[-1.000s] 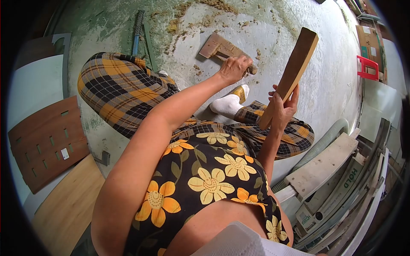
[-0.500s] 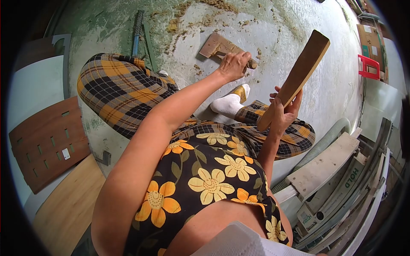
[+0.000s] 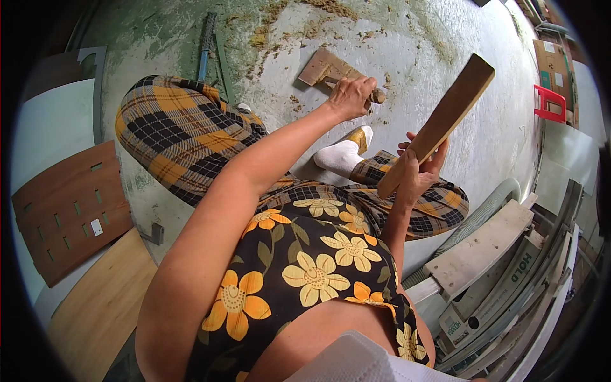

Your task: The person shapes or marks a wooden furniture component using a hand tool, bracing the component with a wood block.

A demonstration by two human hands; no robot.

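My left hand (image 3: 350,99) is closed around the round handle of a wooden block tool (image 3: 316,69). The tool lies on the floor beyond my feet, and the handle's rounded end (image 3: 378,96) sticks out to the right of my fingers. In my right hand (image 3: 420,172) is a long, flat wooden piece (image 3: 450,108), gripped near its lower end. It is tilted, its far end raised up and to the right. Some of my right fingers are hidden behind the wood.
Wood shavings (image 3: 331,7) litter the floor. A blue-handled tool (image 3: 203,62) and a green strip (image 3: 223,70) lie beyond my left knee. Slotted brown board (image 3: 73,210) and pale board (image 3: 105,286) are at left; hose (image 3: 487,210), stacked strips (image 3: 547,274) and red stool (image 3: 550,103) at right.
The wooden piece has shifted slightly downward with my right hand, its far end now a little lower and farther right. My left hand stays on the handle, almost unmoved.
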